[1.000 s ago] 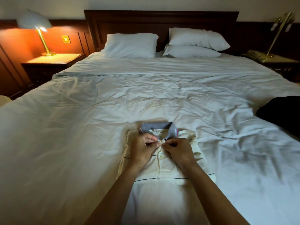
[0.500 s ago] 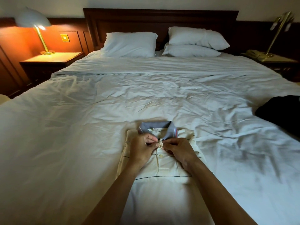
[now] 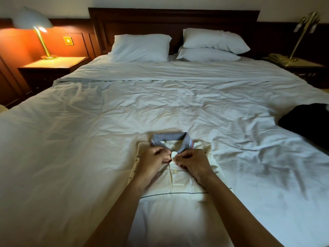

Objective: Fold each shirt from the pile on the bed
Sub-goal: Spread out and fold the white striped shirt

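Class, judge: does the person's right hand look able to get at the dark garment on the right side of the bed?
Probably yes, with a stretch. Only bare sheet lies between the right hand and the dark garment, but the hand first has to release the cream shirt it pinches.

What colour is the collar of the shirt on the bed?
The collar is grey-blue, with a red-and-white stripe at its tip; head view.
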